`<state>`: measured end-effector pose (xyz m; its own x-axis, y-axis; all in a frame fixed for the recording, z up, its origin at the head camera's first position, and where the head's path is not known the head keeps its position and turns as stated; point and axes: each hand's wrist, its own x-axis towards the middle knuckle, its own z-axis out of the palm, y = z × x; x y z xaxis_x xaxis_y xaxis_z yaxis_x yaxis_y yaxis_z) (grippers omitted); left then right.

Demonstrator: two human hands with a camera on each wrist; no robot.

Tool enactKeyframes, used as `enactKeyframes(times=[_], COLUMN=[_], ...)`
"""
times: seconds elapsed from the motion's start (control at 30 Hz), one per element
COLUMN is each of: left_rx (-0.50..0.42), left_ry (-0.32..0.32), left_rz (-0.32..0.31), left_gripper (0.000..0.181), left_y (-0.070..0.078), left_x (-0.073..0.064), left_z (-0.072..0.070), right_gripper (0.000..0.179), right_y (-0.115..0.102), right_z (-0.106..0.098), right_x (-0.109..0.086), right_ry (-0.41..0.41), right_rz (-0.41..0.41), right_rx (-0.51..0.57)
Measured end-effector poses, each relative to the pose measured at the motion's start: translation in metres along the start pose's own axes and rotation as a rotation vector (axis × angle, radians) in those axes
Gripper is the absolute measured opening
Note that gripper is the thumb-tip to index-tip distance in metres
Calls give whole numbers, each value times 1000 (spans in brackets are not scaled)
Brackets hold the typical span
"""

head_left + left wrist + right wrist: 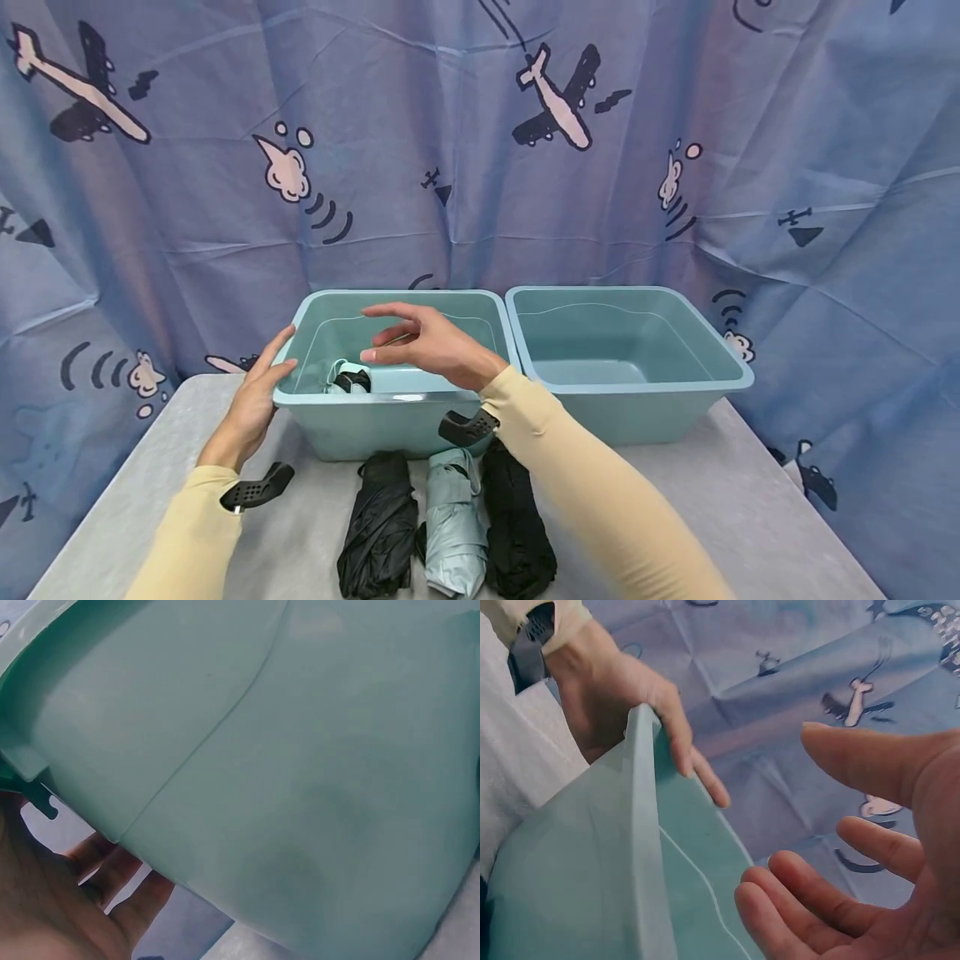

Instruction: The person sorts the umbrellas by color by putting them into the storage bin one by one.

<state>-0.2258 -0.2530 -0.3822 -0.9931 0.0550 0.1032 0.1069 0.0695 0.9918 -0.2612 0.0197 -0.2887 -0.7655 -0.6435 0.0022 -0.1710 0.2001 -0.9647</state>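
My left hand (251, 400) holds the left end of a pale green plastic bin (360, 425), its thumb over the rim and fingers against the outer wall. In the left wrist view, those fingers (142, 900) press along the bin's side. Above the same bin, my right hand (431, 342) hovers with fingers loosely spread and nothing in them. Inside the bin, below its fingertips, lies a pale bundle (350, 379) with a cord loop and a black part, mostly hidden. In front are folded umbrellas: a black one (380, 525), a light blue-grey one (454, 525) and another black one (517, 533).
A second pale green bin (637, 417) stands against the first one's right side, with nothing seen inside. Both sit on a light grey table (300, 550). Behind hangs a blue-purple curtain (450, 125) printed with planes.
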Motion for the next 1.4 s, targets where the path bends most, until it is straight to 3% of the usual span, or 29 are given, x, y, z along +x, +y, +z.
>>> enactKeyframes(times=[0.4, 0.7, 1.1, 1.4], left_rx=[-5, -4, 6, -4], left_ry=[-13, -11, -17, -17], left_rz=[-15, -17, -18, -12], left_gripper=[60, 60, 60, 60], left_y=[0, 2, -1, -1], left_x=[-1, -1, -2, -2], left_z=[2, 1, 1, 0], right_gripper=[61, 63, 62, 61], right_y=[24, 51, 97, 126], right_z=[-24, -36, -45, -45], right_x=[-78, -139, -183, -205], right_ry=[28, 69, 171, 188], right_rz=[-65, -46, 31, 84], right_rx=[13, 89, -25, -76])
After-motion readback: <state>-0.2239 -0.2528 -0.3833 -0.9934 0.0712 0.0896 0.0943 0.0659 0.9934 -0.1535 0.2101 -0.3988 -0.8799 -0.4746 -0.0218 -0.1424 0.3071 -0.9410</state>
